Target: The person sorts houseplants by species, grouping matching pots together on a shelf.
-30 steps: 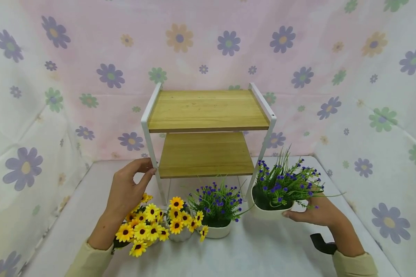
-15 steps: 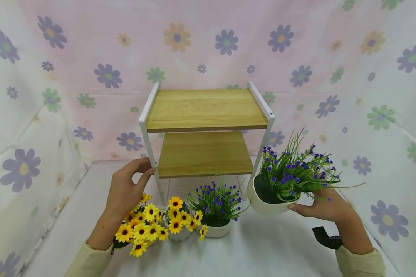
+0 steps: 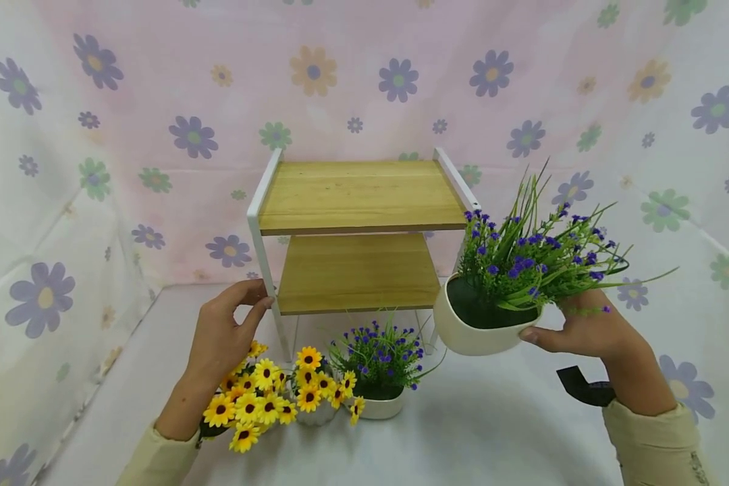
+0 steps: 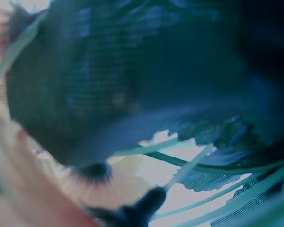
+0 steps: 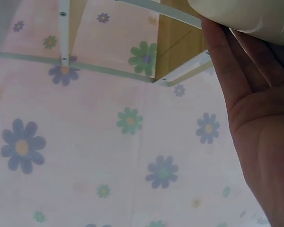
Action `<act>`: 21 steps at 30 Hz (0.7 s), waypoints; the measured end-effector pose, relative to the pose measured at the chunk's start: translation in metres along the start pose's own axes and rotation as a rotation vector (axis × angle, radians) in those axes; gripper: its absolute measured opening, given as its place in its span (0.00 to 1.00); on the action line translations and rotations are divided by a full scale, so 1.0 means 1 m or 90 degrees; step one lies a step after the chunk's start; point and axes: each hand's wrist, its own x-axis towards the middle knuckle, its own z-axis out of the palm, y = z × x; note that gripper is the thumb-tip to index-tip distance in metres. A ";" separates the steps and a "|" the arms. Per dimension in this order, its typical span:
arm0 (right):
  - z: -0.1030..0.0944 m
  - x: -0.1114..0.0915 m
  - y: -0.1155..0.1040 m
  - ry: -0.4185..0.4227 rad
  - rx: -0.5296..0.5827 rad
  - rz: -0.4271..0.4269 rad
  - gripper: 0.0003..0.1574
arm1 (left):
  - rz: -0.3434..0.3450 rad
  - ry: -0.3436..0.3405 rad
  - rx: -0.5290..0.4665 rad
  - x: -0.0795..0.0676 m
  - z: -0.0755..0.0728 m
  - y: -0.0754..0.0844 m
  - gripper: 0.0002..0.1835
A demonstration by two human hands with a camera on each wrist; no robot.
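Note:
My right hand holds a cream oval flower pot with purple flowers and grassy leaves, in the air beside the shelf's right front. Its thumb lies on the pot's side; in the right wrist view the fingers reach under the pot. With thumb and fingertips my left hand pinches the left front leg of a two-tier wooden shelf with a white frame. Blurred dark leaves and a pale flower fill the left wrist view, so that hand's grip is hidden there.
In front of the shelf stand yellow flowers near the left forearm, a pale pot with more yellow flowers, and a second white pot with purple flowers. Flower-printed cloth hangs behind and at both sides of the white table.
My right hand has lifted the purple-flowered pot upward and to the right, tilting it a little. The left hand stays at the shelf leg.

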 end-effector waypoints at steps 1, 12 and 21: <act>-0.001 0.002 -0.002 0.001 -0.001 0.003 0.74 | -0.001 0.000 0.000 0.000 0.000 0.000 0.15; -0.016 0.045 -0.015 -0.037 0.129 -0.141 0.64 | 0.005 0.001 -0.003 0.000 0.000 0.001 0.14; -0.021 0.087 -0.026 -0.029 0.205 -0.191 0.57 | 0.005 0.002 -0.002 0.000 0.000 -0.001 0.14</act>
